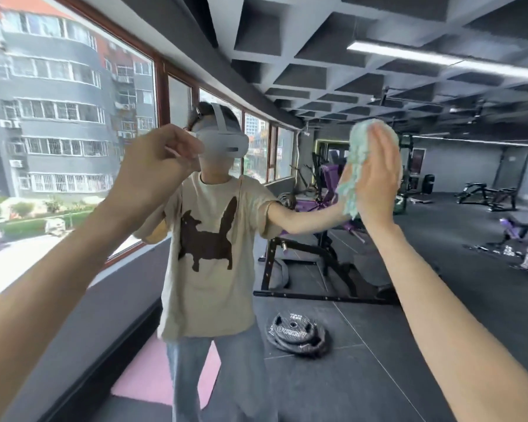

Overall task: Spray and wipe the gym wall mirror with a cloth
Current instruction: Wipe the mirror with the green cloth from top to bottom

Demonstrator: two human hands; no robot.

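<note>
The right grip (378,178) lies open and flat, merely pressing the cloth (355,166) to the mirror (363,345) at head height, so a fast swipe could let it slip and fall; the left grip (153,169) is curled nearby, holding what I cannot tell.

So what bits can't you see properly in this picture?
All in the head view:
- What the left hand holds, if anything: the back of the hand hides the inside of its curled fingers.
- Much of the cloth: the flat right hand covers it.
- Spray or streaks on the mirror: too faint to tell.
- Lettering on the weight plates: too small and blurred.
</note>
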